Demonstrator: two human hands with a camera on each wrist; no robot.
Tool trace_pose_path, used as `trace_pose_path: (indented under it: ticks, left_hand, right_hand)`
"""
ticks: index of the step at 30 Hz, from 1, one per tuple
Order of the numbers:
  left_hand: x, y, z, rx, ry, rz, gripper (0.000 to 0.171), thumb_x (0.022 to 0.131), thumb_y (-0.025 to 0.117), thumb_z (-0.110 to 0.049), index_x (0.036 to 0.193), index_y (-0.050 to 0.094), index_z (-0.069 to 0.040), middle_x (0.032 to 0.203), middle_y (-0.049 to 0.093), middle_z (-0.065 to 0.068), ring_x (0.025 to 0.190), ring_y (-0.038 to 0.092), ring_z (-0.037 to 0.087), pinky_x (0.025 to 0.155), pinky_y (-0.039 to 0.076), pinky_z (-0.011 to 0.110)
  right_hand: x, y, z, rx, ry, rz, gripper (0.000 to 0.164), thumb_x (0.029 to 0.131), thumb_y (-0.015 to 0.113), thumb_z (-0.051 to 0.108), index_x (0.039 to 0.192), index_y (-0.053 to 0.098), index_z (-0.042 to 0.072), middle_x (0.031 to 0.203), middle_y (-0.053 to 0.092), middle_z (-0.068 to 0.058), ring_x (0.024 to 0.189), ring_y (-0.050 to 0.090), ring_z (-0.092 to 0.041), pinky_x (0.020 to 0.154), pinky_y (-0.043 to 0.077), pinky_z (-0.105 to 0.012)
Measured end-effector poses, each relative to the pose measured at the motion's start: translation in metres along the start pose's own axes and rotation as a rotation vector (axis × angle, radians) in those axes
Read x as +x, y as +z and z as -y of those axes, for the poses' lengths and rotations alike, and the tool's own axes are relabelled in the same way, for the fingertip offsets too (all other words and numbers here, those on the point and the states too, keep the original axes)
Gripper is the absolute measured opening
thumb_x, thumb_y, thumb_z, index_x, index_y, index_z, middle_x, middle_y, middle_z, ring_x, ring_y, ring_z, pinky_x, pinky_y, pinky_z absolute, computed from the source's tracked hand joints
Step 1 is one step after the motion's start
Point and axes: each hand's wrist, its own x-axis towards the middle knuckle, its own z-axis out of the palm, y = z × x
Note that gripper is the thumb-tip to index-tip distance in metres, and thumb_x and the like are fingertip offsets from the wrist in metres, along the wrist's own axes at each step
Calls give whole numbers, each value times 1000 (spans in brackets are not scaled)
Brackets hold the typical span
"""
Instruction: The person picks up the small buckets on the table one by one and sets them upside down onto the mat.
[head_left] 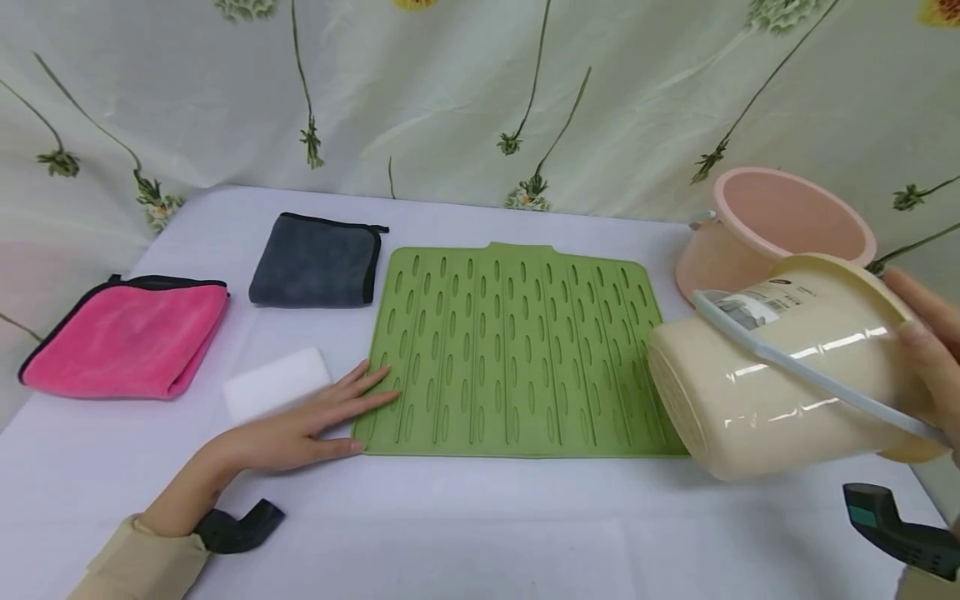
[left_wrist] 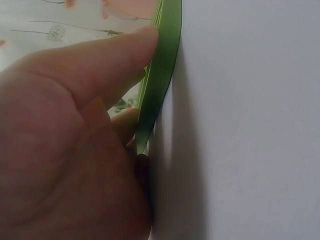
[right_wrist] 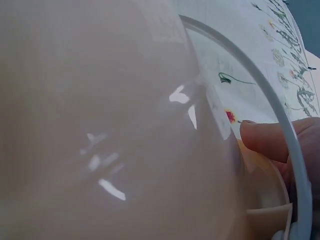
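Observation:
A green drying mat with rows of slots lies on the table. My left hand rests at its lower left corner, fingers spread and straight over the edge. In the left wrist view the thumb touches the rim of the mat. At the right, my right hand grips a cream bucket near its rim. The bucket lies tilted on its side above the mat's right edge, base toward the left. Its pale handle hangs across it; most of my right fingers are hidden.
Behind the cream bucket stands a pink bucket. A white sponge block sits just beyond my left wrist. Left of the mat are a folded grey cloth and a folded pink cloth. A floral curtain hangs behind the table.

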Motion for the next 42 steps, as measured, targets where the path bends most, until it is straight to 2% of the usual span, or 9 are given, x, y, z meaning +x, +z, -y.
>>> trace_pose_path:
  ticks: [4,8,12,15,18,26,33,37,42]
  left_hand:
    - [-1,1,1,-3,-3,1,61,93,59,-28,148,32,-21,156,8,5,139,-7,27,100,14,63]
    - [-1,1,2,10,1,-4,61,93,58,-29,148,31,-22,156,8,5,139,-7,27,100,13,63]
    - [-1,1,4,8,6,-1,61,94,58,-29,148,31,-22,156,7,5,139,-8,27,100,13,63]
    - [0,1,4,-7,5,6,61,93,58,-29,148,31,-22,156,7,4,139,-8,26,101,13,62]
    - [0,1,5,-10,3,7,61,93,58,-29,148,31,-21,156,6,4,139,-9,26,101,13,61]
    - [-1,2,6,-17,-4,7,61,93,58,-29,148,31,-21,156,7,4,139,-9,25,101,13,61]
    - [-1,1,4,-21,6,4,60,94,58,-28,148,32,-21,156,6,5,139,-9,26,101,12,63]
    - [0,0,4,-23,12,6,61,94,58,-27,148,32,-20,156,6,6,139,-9,27,100,12,63]
    - [1,1,3,-18,15,7,61,93,59,-27,147,32,-19,156,7,6,139,-9,28,100,12,64]
  right_hand:
    - [11,22,31,86,-16,-39,43,95,45,-6,135,51,9,117,57,12,81,55,-3,70,44,-10]
    - [21,41,52,200,-55,38,41,95,44,-5,134,51,6,119,58,4,79,55,-9,65,47,-12]
    - [28,61,62,457,-80,112,41,95,46,-5,134,51,5,119,58,-3,75,57,-11,62,49,-14]
    - [34,78,68,624,-76,129,39,95,46,-3,134,52,4,123,57,-7,81,58,-14,62,50,-16]
    - [38,96,77,667,-44,116,37,97,47,2,133,53,6,128,54,-8,90,56,-18,64,50,-18]
    - [46,137,93,756,3,136,37,98,47,8,135,51,8,138,45,-14,117,46,-24,85,44,-23]
    - [57,168,95,920,49,105,37,99,45,10,136,49,5,145,38,-8,130,34,-22,99,34,-28]
    - [62,188,96,991,91,91,37,99,46,12,136,49,6,145,37,-4,132,30,-18,103,28,-32]
    - [64,204,101,1055,137,105,39,100,44,14,139,45,6,144,39,-2,129,35,-20,103,29,-34]
